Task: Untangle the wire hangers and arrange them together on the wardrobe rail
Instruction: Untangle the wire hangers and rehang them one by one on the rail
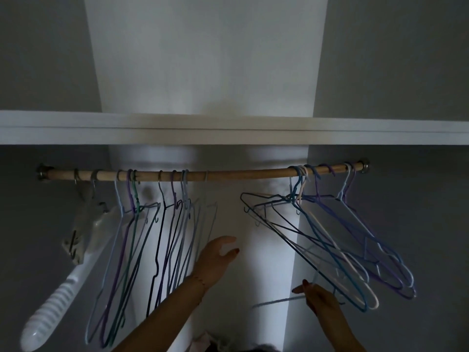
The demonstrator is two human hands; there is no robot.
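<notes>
A wooden wardrobe rail (228, 174) runs across the view. Several wire hangers (142, 250) in purple, blue, teal and black hang side by side on its left half. On the right half a tangled bunch of wire hangers (337, 252) in blue, purple and white hangs skewed and crossed. My left hand (215, 257) is raised between the two groups, fingers apart, holding nothing, just right of a pale hanger (210, 219). My right hand (317, 298) is lower right, fingers pinched on the bottom wire of a blue hanger (281, 300) from the tangle.
A white shelf (228, 133) spans the wardrobe just above the rail. A white plastic ribbed object (58, 298) with a hook piece hangs at the far left of the rail. Grey wardrobe walls close in on both sides. Some pale fabric (210, 344) lies at the bottom.
</notes>
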